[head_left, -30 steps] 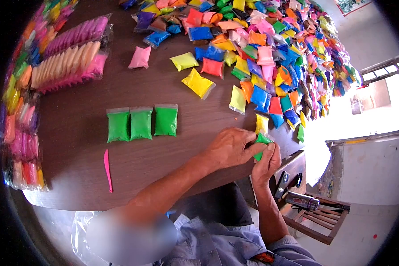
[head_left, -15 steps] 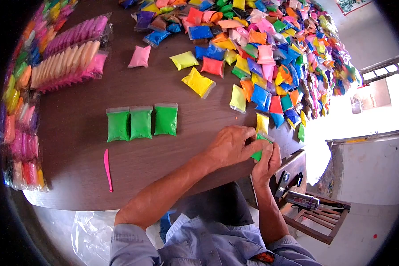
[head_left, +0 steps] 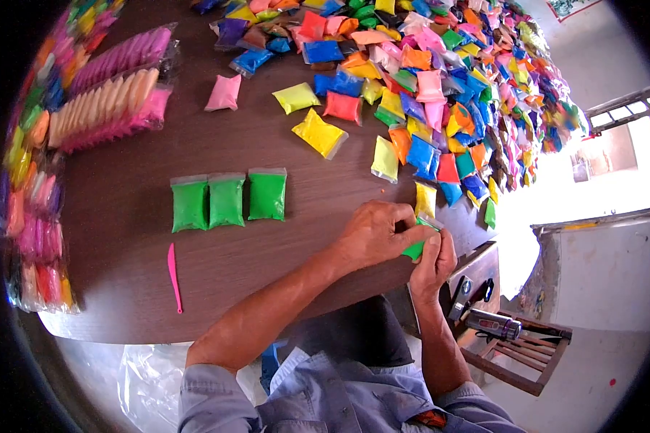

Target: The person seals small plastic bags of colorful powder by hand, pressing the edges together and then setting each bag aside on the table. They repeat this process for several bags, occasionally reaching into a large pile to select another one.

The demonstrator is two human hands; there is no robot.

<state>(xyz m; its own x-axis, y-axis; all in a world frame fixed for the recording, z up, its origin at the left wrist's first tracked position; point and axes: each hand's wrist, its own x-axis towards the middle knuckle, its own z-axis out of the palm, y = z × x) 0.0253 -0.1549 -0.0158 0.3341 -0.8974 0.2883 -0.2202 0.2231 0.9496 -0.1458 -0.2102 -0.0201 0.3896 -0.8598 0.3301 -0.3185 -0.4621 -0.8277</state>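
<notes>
Close to the table's right front edge, my left hand (head_left: pixel 378 232) and my right hand (head_left: pixel 436 265) are closed together on a small green clay packet (head_left: pixel 414 250). Fingers cover much of it; its clear top strip shows between them. Just beyond my fingers lies a yellow packet (head_left: pixel 425 198). To the left, three green packets stand in a row: the left one (head_left: pixel 189 206), the middle one (head_left: pixel 226 202) and the right one (head_left: pixel 267 196). A pink plastic knife (head_left: pixel 174 278) lies below that row.
A large heap of mixed coloured packets (head_left: pixel 440 86) covers the back right of the brown table (head_left: pixel 123 267). Bundled packets in purple (head_left: pixel 123 54) and peach (head_left: pixel 105 101) lie at the back left. A wooden stool (head_left: pixel 531 353) stands at the right, a metallic device (head_left: pixel 492 325) beside it.
My hands stay at nearly the same spot, with slight finger movement on the green packet. The whole view has shifted slightly; the other packets lie as before.
</notes>
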